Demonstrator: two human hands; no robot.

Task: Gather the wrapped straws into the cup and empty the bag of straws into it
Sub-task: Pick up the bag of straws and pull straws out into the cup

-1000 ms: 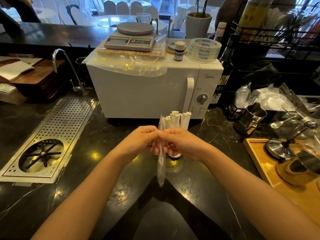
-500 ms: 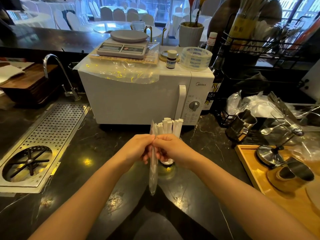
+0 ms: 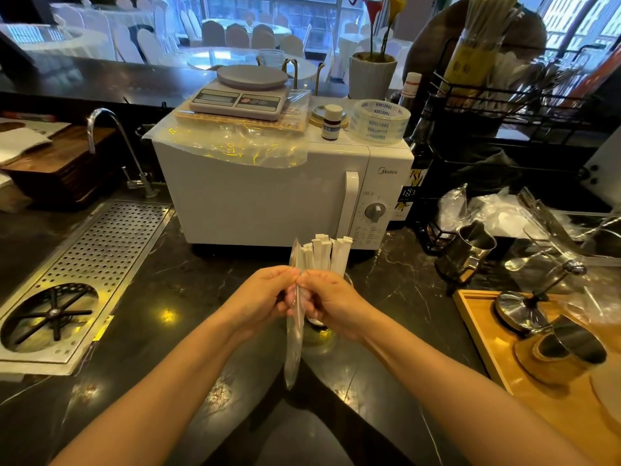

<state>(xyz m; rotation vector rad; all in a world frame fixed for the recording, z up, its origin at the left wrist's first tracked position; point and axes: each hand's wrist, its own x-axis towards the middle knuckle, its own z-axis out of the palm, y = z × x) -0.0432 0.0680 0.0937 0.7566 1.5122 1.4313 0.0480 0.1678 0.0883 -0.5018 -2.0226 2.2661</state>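
A long clear bag of straws (image 3: pixel 293 344) hangs upright in front of me, its top pinched between both hands. My left hand (image 3: pixel 260 299) grips its left side and my right hand (image 3: pixel 331 302) its right side, fingertips touching. Behind my hands, several white paper-wrapped straws (image 3: pixel 325 255) stand upright in a cup (image 3: pixel 317 334) on the dark counter. My right hand hides most of the cup; only its base and a bit of rim show.
A white microwave (image 3: pixel 268 200) stands right behind the cup, with a scale and tape roll on top. A perforated metal drain tray (image 3: pixel 87 274) lies left. A steel jug (image 3: pixel 467 252) and a wooden tray (image 3: pixel 497 348) with metal tools sit right.
My hands and the bag have stayed together in front of the cup, barely shifting. The camera view has tilted up slightly, so everything sits lower in frame.
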